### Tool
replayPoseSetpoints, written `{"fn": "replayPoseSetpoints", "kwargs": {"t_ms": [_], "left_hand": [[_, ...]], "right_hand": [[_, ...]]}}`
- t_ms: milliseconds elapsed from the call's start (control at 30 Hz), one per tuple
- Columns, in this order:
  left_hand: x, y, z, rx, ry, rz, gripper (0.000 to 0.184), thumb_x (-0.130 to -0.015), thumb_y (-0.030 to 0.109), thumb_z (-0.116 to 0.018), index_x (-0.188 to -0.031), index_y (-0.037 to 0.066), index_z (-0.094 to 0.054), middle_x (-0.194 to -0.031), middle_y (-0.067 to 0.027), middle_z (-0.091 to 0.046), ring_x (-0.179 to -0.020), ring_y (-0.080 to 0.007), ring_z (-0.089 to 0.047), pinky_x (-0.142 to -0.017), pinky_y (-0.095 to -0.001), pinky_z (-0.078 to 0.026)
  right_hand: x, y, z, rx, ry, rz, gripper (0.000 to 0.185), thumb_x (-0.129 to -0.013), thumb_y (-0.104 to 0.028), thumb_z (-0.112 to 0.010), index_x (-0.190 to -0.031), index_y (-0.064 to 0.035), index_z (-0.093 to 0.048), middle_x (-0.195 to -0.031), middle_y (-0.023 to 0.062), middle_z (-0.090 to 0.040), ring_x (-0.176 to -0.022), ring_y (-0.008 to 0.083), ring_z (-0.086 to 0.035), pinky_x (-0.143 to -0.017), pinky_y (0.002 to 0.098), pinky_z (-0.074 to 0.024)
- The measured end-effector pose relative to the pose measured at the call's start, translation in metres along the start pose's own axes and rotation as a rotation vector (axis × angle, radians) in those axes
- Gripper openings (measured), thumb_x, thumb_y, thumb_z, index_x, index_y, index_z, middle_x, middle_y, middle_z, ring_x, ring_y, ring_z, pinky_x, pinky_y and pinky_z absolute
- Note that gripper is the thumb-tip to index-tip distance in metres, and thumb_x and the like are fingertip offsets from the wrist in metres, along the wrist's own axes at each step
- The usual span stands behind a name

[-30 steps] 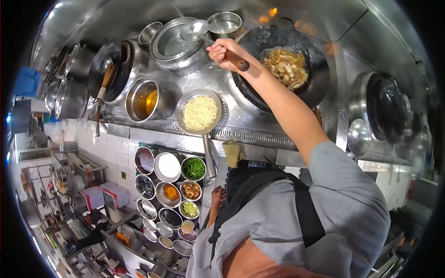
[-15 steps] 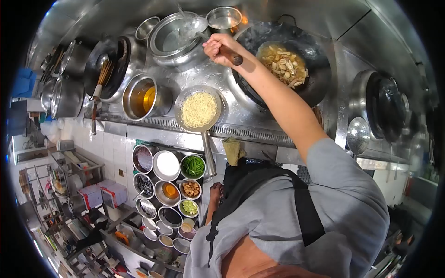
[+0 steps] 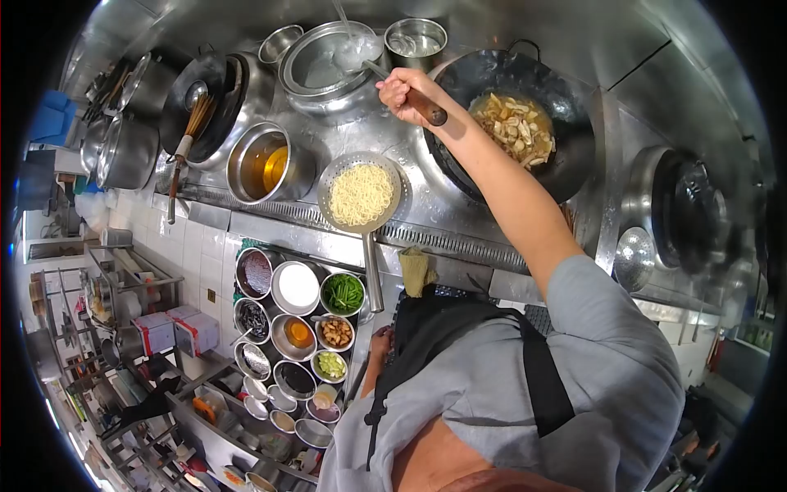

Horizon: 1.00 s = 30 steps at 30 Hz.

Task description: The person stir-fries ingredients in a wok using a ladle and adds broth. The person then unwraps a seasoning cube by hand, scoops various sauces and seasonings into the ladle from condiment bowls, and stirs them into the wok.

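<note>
My right hand (image 3: 406, 92) is wrapped round the wooden handle of a metal ladle (image 3: 359, 53). The ladle's bowl hangs over the rim of a large round pot (image 3: 305, 90), under a thin spout or stream, and looks whitish and wet. My right forearm crosses in front of a black wok (image 3: 566, 107) holding sliced food in brownish liquid (image 3: 516, 127). Pale noodles (image 3: 361, 195) lie in a perforated strainer (image 3: 394, 174) on the steel counter. Down by my apron, my left hand (image 3: 380, 343) is small and partly hidden; its fingers cannot be made out.
A pot of yellow oil (image 3: 270, 164) stands left of the strainer. Below are several ingredient bowls, including chopped greens (image 3: 343, 293) and white powder (image 3: 297, 287). A folded cloth (image 3: 416, 271) lies on the counter edge. Another wok (image 3: 697, 201) is at the right, with a second strainer (image 3: 634, 258).
The whole view has shifted slightly. The ladle stays in my right hand over the pot's rim, and its bowl now looks whiter. My left hand stays low beside my apron.
</note>
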State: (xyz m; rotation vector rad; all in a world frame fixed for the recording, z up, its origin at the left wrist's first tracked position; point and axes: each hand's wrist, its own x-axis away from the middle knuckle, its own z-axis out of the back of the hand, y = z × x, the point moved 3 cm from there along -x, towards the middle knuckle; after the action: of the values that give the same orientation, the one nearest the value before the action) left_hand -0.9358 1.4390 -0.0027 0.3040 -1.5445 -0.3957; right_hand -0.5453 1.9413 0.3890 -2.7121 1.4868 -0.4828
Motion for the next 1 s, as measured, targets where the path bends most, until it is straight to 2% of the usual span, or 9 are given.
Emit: {"fn": "replayPoseSetpoints", "kwargs": {"t_ms": [67,167,467,567,1000], "left_hand": [[0.012,0.01,-0.006,-0.041,0.033,0.002,0.017,-0.099,0.02,-0.059,-0.113,0.013,-0.066,-0.07,0.0059,-0.054,-0.053,-0.007,-0.048,-0.044,-0.0241,-0.036],[0.012,0.006,-0.008,0.032,0.027,-0.004,0.017,-0.099,0.02,-0.059,-0.113,0.012,-0.066,-0.07,0.0061,-0.055,-0.054,-0.0067,-0.048,-0.044,-0.0232,-0.035],[0.031,0.04,-0.019,-0.142,0.032,-0.047,0.029,-0.097,0.017,-0.062,-0.125,0.008,-0.063,-0.08,0.0033,-0.061,-0.057,-0.0052,-0.05,-0.044,-0.0225,-0.035],[0.025,0.033,-0.018,-0.029,0.001,-0.057,0.028,-0.098,0.017,-0.061,-0.124,0.008,-0.063,-0.08,0.0031,-0.062,-0.058,-0.0058,-0.051,-0.044,-0.0228,-0.037],[0.013,0.012,-0.017,0.046,0.032,-0.014,0.022,-0.099,0.015,-0.06,-0.119,0.007,-0.065,-0.072,0.0034,-0.057,-0.052,-0.0079,-0.047,-0.044,-0.025,-0.037]], "right_hand": [[-0.001,0.002,0.001,-0.004,-0.002,-0.007,0.023,-0.097,-0.002,-0.049,-0.116,0.0032,-0.037,-0.07,-0.0032,-0.045,-0.051,0.0041,-0.049,-0.045,0.0212,-0.0443],[-0.001,0.001,0.003,-0.007,-0.016,-0.022,0.022,-0.096,-0.002,-0.05,-0.114,0.0027,-0.038,-0.069,-0.0033,-0.045,-0.05,0.0045,-0.049,-0.045,0.0212,-0.0442],[-0.003,0.005,0.009,-0.032,-0.077,-0.059,0.021,-0.096,-0.003,-0.051,-0.111,0.0037,-0.039,-0.068,-0.0022,-0.047,-0.052,0.006,-0.051,-0.045,0.0229,-0.0455],[-0.003,0.004,0.01,-0.024,-0.084,-0.056,0.021,-0.096,-0.003,-0.051,-0.112,0.0041,-0.039,-0.069,-0.002,-0.047,-0.052,0.0061,-0.051,-0.045,0.0231,-0.0457],[-0.001,0.002,0.004,-0.022,-0.051,-0.04,0.027,-0.096,-0.002,-0.05,-0.119,0.0029,-0.036,-0.07,-0.0009,-0.047,-0.051,0.0063,-0.049,-0.042,0.022,-0.0424]]}}
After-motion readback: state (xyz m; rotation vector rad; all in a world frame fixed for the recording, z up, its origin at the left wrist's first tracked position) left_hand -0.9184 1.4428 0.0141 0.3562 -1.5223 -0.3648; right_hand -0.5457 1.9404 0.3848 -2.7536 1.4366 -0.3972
